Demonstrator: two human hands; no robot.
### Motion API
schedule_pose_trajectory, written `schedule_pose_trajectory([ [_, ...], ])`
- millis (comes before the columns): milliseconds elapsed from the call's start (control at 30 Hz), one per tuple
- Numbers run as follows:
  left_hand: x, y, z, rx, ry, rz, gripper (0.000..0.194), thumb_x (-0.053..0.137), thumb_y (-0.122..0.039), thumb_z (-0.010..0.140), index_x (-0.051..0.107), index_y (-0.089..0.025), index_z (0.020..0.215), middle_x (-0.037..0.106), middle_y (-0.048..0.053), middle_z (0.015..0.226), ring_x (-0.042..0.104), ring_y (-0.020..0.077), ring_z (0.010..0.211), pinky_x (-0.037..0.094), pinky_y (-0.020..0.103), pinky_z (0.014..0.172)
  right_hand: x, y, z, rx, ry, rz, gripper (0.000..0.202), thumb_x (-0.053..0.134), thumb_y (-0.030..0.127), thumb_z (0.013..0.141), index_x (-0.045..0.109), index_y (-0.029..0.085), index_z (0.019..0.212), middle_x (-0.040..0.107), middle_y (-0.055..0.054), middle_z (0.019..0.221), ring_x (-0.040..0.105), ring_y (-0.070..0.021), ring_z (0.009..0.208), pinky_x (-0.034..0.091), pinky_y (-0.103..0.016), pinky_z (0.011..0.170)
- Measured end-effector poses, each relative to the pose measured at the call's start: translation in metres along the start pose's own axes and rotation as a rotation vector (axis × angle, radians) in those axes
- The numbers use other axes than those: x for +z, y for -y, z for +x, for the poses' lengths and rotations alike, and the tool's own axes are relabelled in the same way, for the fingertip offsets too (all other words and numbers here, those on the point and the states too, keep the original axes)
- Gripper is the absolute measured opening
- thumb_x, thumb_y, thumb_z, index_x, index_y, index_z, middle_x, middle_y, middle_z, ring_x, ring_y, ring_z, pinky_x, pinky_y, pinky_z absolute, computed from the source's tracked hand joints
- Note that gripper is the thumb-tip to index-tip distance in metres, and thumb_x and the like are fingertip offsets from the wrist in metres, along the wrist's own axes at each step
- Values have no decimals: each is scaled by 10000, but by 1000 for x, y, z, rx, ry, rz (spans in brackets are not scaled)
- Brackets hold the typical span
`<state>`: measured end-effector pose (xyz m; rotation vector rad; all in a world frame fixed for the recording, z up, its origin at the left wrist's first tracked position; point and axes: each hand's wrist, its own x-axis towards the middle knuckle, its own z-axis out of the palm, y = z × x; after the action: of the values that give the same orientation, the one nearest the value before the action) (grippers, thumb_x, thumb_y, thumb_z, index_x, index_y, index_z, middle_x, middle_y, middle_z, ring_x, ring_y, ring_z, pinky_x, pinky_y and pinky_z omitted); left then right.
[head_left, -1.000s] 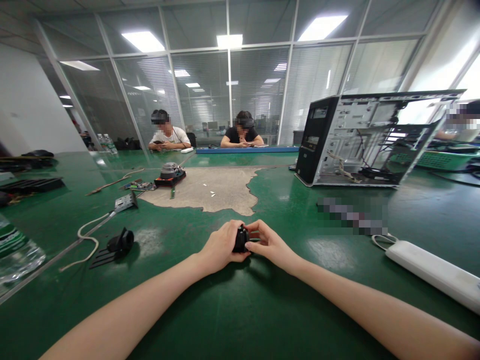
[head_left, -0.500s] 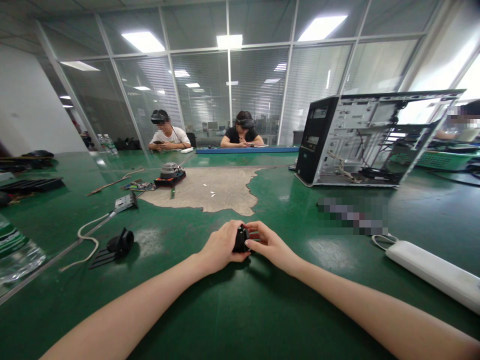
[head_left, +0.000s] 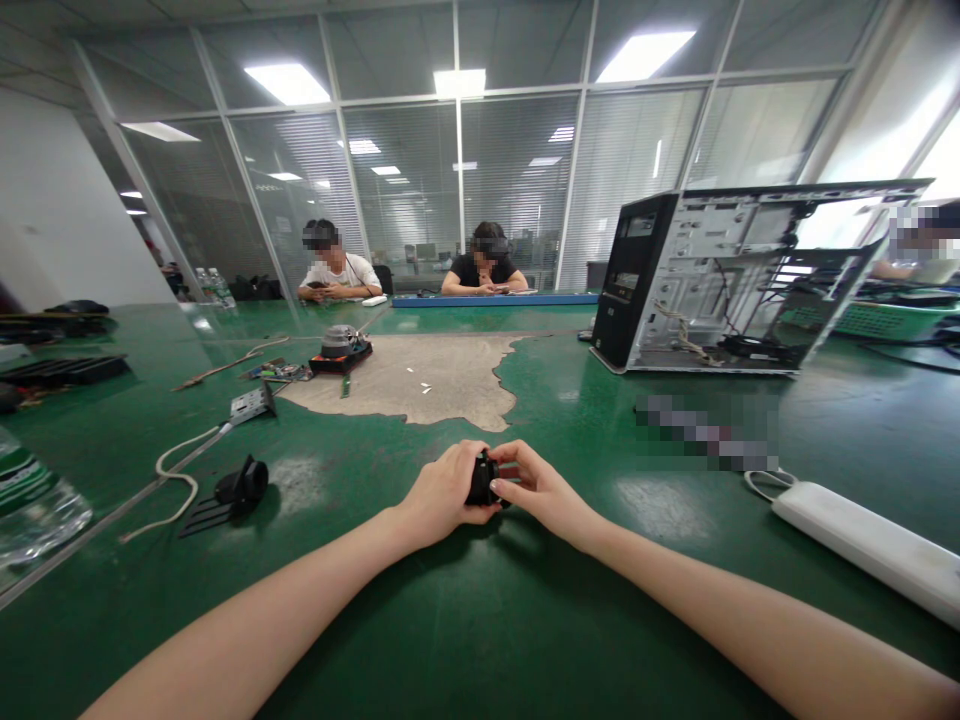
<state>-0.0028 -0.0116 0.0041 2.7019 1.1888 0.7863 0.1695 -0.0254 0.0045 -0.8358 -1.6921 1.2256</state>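
A small black part (head_left: 481, 482), perhaps plastic, is held between my two hands just above the green tabletop (head_left: 465, 620). Its exact kind does not show. My left hand (head_left: 448, 485) wraps round its left side, thumb below and fingers over the top. From the right, my right hand (head_left: 536, 485) pinches its right end with thumb and fingertips. The palms and fingers hide much of the part. To the left lies a black plastic bracket with a round collar (head_left: 244, 485), apart from both hands.
An open computer case (head_left: 637, 290) stands at back right. On the right lies a white power strip (head_left: 862, 540). Leftward are a water bottle (head_left: 34, 500), a metal box with cable (head_left: 251, 403) and a heatsink fan (head_left: 341, 345). Two people sit across the table.
Both hands stay almost where they were. The black part has turned very slightly between them, with the right fingertips still on its end.
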Motion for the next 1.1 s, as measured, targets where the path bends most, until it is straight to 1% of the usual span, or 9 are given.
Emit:
schedule_pose_trajectory([
  [100, 1, 1, 0, -1, -2, 2, 566, 615, -325, 631, 318, -205, 1098, 485, 67, 1031, 494, 235, 931, 440, 366, 744, 0, -1, 1, 26, -2, -3, 300, 582, 255, 721, 463, 208, 991, 512, -43, 998, 529, -163, 907, 454, -327, 766],
  [267, 0, -1, 0, -8, 5, 4, 560, 617, -315, 634, 320, -204, 1095, 489, 65, 1025, 501, 233, 922, 443, 353, 724, 0, 2, -1, -3, 36, 30, 266, 600, 220, 704, 470, 207, 935, 515, -20, 945, 528, -167, 920, 458, -296, 724],
  [400, -1, -2, -1, -5, 8, 1, 554, 620, -323, 634, 327, -201, 1088, 488, 65, 1025, 499, 230, 924, 444, 347, 717, -1, 2, -3, -3, 0, 36, 193, 584, 223, 721, 484, 202, 884, 514, -12, 923, 526, -165, 925, 456, -291, 732],
  [500, -2, -2, -1, -9, 2, -13, 568, 623, -324, 628, 324, -204, 1095, 487, 64, 1030, 497, 230, 929, 441, 352, 729, -1, 0, -2, -15, -9, 17, 176, 571, 236, 734, 490, 200, 885, 516, -11, 927, 532, -157, 909, 456, -299, 751],
  [600, -1, -1, -1, -11, 2, -19, 569, 619, -330, 631, 323, -208, 1101, 489, 64, 1031, 498, 232, 930, 440, 355, 731, -1, -1, 0, -14, -4, 4, 224, 572, 244, 732, 481, 203, 933, 516, -19, 953, 530, -157, 918, 455, -309, 771],
  [733, -1, -1, -1, -6, 9, -12, 574, 616, -335, 637, 316, -206, 1109, 483, 69, 1044, 492, 237, 943, 437, 364, 746, 0, 1, 0, 27, -7, -2, 282, 579, 254, 724, 471, 203, 979, 524, -37, 981, 532, -164, 914, 452, -329, 777],
  [900, -2, -3, -1, -10, 14, -10, 556, 618, -315, 634, 325, -210, 1095, 487, 62, 1029, 495, 234, 931, 439, 360, 733, 0, 4, -2, 0, 19, 34, 259, 607, 230, 698, 475, 208, 921, 522, -14, 924, 530, -166, 918, 454, -306, 749],
  [1033, -2, -3, -1, -6, 14, 1, 562, 621, -316, 633, 320, -202, 1093, 482, 65, 1035, 493, 231, 934, 442, 355, 736, -1, 4, -3, -17, -10, 23, 189, 586, 245, 723, 490, 202, 880, 517, -14, 924, 521, -173, 943, 445, -316, 773],
  [1100, -1, -3, -1, -8, 11, 6, 565, 622, -317, 631, 319, -199, 1093, 483, 65, 1031, 494, 228, 929, 443, 353, 740, -1, 3, -2, -19, -12, 15, 184, 584, 259, 727, 493, 203, 876, 517, -15, 927, 524, -172, 938, 445, -324, 781],
])
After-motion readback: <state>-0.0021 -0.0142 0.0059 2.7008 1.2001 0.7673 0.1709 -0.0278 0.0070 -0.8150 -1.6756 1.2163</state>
